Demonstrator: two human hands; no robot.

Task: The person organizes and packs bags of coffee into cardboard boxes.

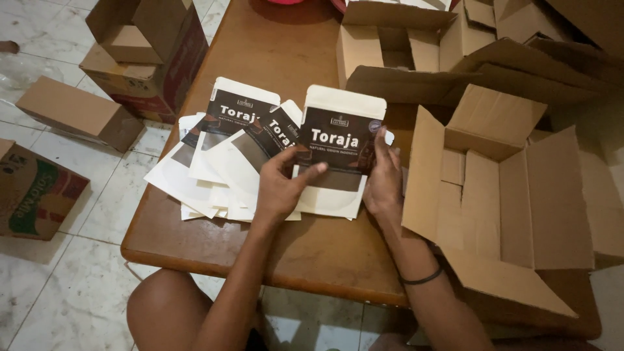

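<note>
Flat white carton sleeve pinched at both side edges by left hand and right hand; squaring probably best done pressing evenly, stack at 9 o'clock kept undisturbed

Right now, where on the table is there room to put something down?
Bare wood shows along the brown wooden table's near edge, below the fanned white flat pouches, and on its far end beyond them. The right side is crowded by the open brown cardboard box.

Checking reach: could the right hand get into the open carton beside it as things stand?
Probably yes. The right hand sits just beside the open carton, whose flaps are spread and nothing lies between; it does hold the pouch now.
</note>
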